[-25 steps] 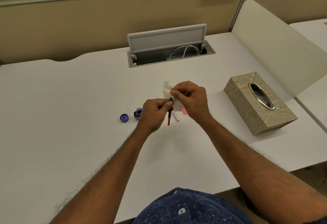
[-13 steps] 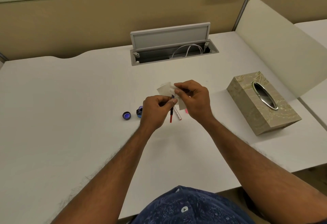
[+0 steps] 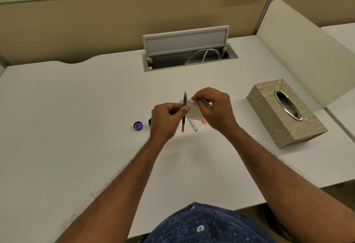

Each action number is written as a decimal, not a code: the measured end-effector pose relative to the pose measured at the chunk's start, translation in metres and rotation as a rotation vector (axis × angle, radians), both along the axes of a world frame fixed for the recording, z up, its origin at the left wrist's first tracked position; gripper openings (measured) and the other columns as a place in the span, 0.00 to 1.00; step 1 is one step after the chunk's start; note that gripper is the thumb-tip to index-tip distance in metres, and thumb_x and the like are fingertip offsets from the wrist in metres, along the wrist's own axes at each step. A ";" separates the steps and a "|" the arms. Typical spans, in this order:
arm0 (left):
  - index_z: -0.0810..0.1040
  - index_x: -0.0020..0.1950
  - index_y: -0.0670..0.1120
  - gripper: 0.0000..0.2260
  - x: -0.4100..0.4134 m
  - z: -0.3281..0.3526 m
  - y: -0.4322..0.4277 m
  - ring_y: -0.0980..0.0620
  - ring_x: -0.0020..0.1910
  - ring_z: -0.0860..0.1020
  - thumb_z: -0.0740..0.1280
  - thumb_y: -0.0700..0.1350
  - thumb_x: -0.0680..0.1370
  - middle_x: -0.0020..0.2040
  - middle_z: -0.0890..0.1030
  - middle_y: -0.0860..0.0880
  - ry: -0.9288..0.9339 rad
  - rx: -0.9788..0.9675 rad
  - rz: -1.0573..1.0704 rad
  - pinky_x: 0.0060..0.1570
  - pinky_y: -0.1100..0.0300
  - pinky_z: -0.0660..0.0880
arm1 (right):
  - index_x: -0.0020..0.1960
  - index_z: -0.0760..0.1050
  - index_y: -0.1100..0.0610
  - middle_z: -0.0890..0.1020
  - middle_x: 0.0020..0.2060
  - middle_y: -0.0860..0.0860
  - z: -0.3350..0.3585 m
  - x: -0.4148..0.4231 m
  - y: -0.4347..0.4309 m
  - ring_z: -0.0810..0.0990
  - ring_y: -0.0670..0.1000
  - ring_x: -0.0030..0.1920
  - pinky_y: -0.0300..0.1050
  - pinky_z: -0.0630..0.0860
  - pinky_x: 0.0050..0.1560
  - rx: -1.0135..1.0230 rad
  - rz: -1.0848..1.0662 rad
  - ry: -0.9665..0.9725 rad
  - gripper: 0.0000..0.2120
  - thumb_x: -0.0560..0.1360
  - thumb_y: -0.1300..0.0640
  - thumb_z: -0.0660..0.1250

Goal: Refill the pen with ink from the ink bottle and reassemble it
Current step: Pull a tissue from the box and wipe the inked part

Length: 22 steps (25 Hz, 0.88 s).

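Observation:
My left hand (image 3: 167,119) pinches the pen's inner section (image 3: 184,112) upright above the desk, its fine nib pointing away from me and its red end toward me. Just right of the nib, my right hand (image 3: 215,109) pinches a small white tissue (image 3: 194,111). The ink bottle (image 3: 150,122) stands mostly hidden behind my left hand, and its blue cap (image 3: 138,125) lies to the left of it. A silver-white pen barrel (image 3: 193,124) and a pink pen piece (image 3: 204,121) lie on the desk beneath my hands.
A beige patterned tissue box (image 3: 284,114) stands at the right. An open cable tray (image 3: 189,58) with a raised lid sits at the back of the white desk (image 3: 76,118). A cream divider panel (image 3: 299,50) rises at the far right.
The tissue has come off the pen tip, which now shows bare and points up and away. My right hand has drawn slightly to the right with the tissue.

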State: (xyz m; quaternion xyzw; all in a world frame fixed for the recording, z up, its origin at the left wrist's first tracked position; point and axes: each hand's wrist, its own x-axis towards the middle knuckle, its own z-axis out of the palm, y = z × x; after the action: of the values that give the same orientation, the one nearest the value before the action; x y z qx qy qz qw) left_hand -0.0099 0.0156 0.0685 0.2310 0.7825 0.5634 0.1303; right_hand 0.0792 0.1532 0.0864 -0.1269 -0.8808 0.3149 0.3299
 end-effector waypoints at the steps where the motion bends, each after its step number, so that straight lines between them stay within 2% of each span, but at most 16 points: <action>1: 0.85 0.50 0.44 0.11 0.001 0.000 0.001 0.62 0.36 0.81 0.74 0.49 0.72 0.37 0.81 0.57 0.002 -0.009 0.006 0.38 0.75 0.75 | 0.47 0.82 0.64 0.85 0.43 0.58 0.002 -0.001 -0.002 0.82 0.55 0.43 0.41 0.77 0.45 0.047 0.012 0.013 0.07 0.74 0.63 0.66; 4: 0.84 0.51 0.44 0.12 0.001 0.000 0.003 0.61 0.36 0.80 0.74 0.50 0.72 0.37 0.81 0.55 0.015 -0.040 0.026 0.37 0.76 0.73 | 0.48 0.81 0.65 0.85 0.42 0.59 0.005 -0.003 -0.010 0.82 0.56 0.42 0.39 0.76 0.47 0.140 -0.007 0.087 0.05 0.73 0.65 0.70; 8: 0.85 0.50 0.43 0.12 0.005 0.001 0.002 0.59 0.36 0.80 0.74 0.49 0.72 0.38 0.82 0.52 0.022 -0.045 0.018 0.40 0.72 0.73 | 0.46 0.81 0.66 0.85 0.41 0.59 0.003 -0.005 -0.013 0.83 0.56 0.41 0.43 0.80 0.47 0.186 -0.037 0.180 0.03 0.73 0.66 0.70; 13: 0.85 0.50 0.42 0.12 0.008 0.003 0.001 0.53 0.39 0.82 0.74 0.49 0.72 0.42 0.85 0.47 0.052 -0.043 0.018 0.45 0.64 0.78 | 0.45 0.83 0.66 0.85 0.41 0.59 -0.001 -0.010 -0.016 0.84 0.57 0.41 0.48 0.82 0.45 0.321 0.013 0.174 0.04 0.73 0.66 0.70; 17: 0.85 0.49 0.42 0.12 0.009 0.002 0.000 0.57 0.36 0.81 0.74 0.50 0.72 0.40 0.84 0.49 0.083 -0.038 0.036 0.43 0.67 0.77 | 0.44 0.83 0.67 0.85 0.40 0.60 0.001 -0.012 -0.013 0.84 0.58 0.41 0.46 0.81 0.45 0.371 0.032 0.154 0.03 0.72 0.67 0.71; 22: 0.85 0.48 0.42 0.13 0.015 -0.002 0.002 0.51 0.38 0.82 0.75 0.50 0.71 0.40 0.84 0.48 0.036 -0.062 0.073 0.47 0.56 0.81 | 0.44 0.82 0.67 0.85 0.39 0.60 0.003 -0.012 -0.009 0.83 0.57 0.39 0.48 0.82 0.43 0.351 -0.017 0.147 0.03 0.72 0.67 0.72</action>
State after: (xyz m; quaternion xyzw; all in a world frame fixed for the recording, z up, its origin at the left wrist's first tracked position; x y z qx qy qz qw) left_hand 0.0051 0.0173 0.0666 0.2082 0.8097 0.5390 0.1027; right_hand 0.0671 0.1441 0.0890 -0.0518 -0.8945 0.1622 0.4133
